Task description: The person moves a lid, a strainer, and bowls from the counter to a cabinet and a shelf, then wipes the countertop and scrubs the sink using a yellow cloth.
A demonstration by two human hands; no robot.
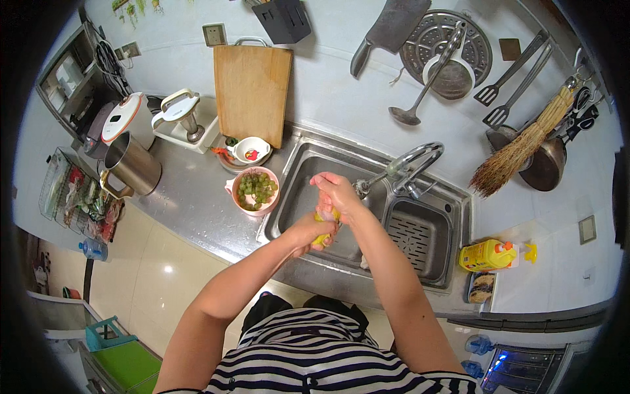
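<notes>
Over the left basin of the steel sink (315, 152) my left hand (311, 230) grips a yellow item (322, 240), mostly covered by fingers; I cannot tell what it is. My right hand (337, 196) is just above, against its upper end, fingers curled to the left; whether it grips the item is hidden. The faucet (418, 152) arches behind, its spout (363, 187) ending beside my right hand. Left of the sink stands a pink bowl (268, 209) holding green grapes (256, 189).
A small white bowl (251, 149) sits on a plate behind the grapes. Farther left are a steel pitcher (135, 165) and a rice cooker (129, 120). A cutting board (253, 93) leans on the wall. The right basin (413, 236) has a slotted drainer; a yellow detergent bottle (485, 256) stands beyond.
</notes>
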